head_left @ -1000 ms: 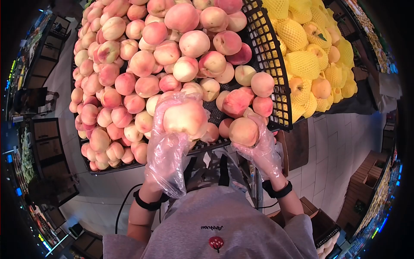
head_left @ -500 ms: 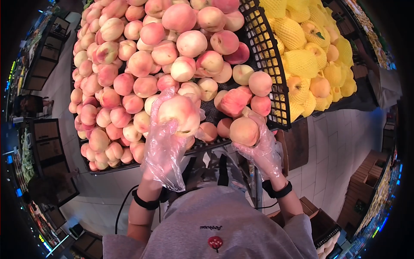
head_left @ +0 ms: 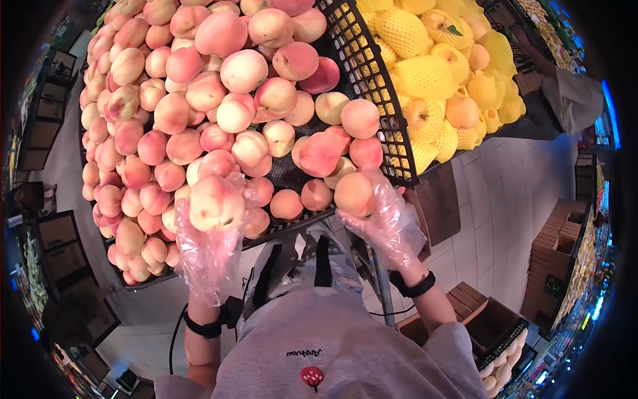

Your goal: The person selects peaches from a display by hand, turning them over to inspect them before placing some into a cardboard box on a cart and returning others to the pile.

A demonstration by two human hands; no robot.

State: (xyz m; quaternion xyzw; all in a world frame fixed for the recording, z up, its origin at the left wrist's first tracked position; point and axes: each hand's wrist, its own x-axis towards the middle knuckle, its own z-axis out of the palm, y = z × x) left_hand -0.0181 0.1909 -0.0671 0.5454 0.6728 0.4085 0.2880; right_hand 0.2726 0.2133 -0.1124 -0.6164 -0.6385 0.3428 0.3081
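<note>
A clear plastic glove covers each hand. My left hand (head_left: 211,243) is wrapped round a large pale pink peach (head_left: 216,202), held at the near edge of the peach heap (head_left: 185,146). In my right hand (head_left: 389,223) sits a smaller orange-pink peach (head_left: 354,194), by the near right corner of the black crate. Beside that hand lie loose peaches, among them a deep pink one (head_left: 320,154) with a marked skin. The undersides of both held peaches are hidden by the fingers and glove plastic.
A black slatted crate wall (head_left: 372,86) divides the peaches from fruit in yellow foam nets (head_left: 425,76). A brown box (head_left: 492,329) stands low at the right. Metal legs (head_left: 379,279) rise near my body. Part of another person (head_left: 575,100) shows at the upper right.
The view has shifted, so the crate and fruit sit further left. My left hand has lowered slightly toward me with its peach. My right hand still holds its peach near the crate corner.
</note>
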